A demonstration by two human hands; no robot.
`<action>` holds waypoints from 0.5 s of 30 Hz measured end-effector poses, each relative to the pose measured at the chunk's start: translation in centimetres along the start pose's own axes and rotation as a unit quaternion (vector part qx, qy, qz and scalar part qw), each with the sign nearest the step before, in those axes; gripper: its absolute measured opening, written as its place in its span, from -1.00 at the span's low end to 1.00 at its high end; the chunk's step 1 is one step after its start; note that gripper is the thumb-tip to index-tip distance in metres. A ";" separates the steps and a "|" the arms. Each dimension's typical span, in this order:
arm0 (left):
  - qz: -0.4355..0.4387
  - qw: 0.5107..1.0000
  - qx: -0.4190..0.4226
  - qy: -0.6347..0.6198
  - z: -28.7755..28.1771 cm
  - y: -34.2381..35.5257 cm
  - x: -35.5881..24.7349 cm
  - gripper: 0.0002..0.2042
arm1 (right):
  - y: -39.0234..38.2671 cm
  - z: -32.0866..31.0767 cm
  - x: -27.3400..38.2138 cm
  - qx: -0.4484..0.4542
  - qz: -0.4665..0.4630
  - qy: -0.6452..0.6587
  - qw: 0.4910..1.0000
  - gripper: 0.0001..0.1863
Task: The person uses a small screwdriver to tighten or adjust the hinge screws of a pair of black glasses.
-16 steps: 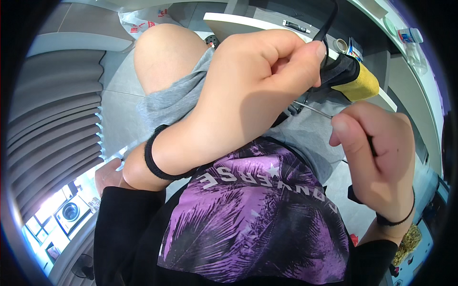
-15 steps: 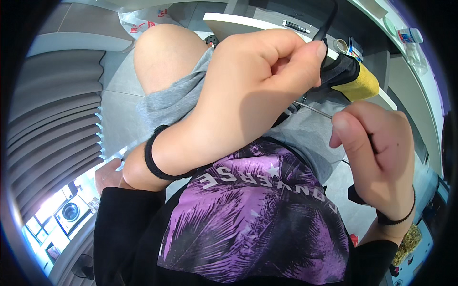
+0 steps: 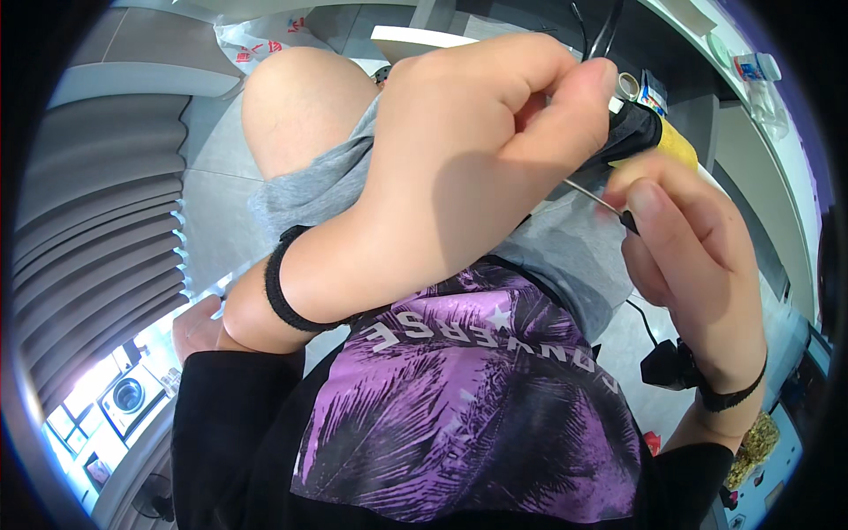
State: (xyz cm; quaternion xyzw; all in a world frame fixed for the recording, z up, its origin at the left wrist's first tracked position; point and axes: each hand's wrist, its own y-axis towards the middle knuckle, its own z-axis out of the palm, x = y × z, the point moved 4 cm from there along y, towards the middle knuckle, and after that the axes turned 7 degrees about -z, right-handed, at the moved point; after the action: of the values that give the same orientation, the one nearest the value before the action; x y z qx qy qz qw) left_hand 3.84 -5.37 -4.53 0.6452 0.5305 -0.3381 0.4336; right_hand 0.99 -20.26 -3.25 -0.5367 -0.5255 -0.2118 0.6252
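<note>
My left hand [image 3: 477, 141] reaches across the middle, closed, with thumb and forefinger pinched on a slender, glossy black curved piece [image 3: 606, 35]. Most of that piece is behind the hand, so its kind cannot be told. Lower right, my right hand [image 3: 693, 225] pinches a thin metal rod with a black end [image 3: 590, 194], which looks like a small screwdriver. The rod slants up and left; its far tip is hidden behind my left hand. The forefinger of the right hand is smeared by motion.
Beyond the hands stands a white-edged desk or drawer [image 3: 415, 35]. A roll of tape [image 3: 627, 85] and a yellow cloth item with black edging [image 3: 678, 141] lie there. A capped bottle [image 3: 758, 67] is at the far right. Grey curtain [image 3: 97, 203] hangs left.
My right hand's fingers have shifted on the rod, so its black end now shows. My left hand has moved slightly up and right with the black piece.
</note>
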 end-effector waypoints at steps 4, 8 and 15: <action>-0.053 0.998 0.023 -0.015 0.0 0.0 0.3 -0.73 | -0.7 0.1 0.3 -0.039 -0.079 -0.010 0.996 -0.77; -0.100 0.983 0.067 -0.141 -0.1 0.0 0.5 -0.73 | -1.2 -0.1 0.4 -0.053 -0.167 -0.079 0.981 -0.71; -0.230 0.949 0.126 -0.176 0.2 0.2 0.9 -0.69 | -1.6 0.0 1.4 -0.077 -0.366 -0.314 0.873 -0.82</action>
State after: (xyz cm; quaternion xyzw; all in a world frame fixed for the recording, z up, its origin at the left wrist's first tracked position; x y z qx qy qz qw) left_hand 4.28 -5.23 -5.42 0.4858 0.5328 -0.6006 0.3455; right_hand 0.16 -20.39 -1.26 -0.3903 -0.8353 -0.2854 0.2618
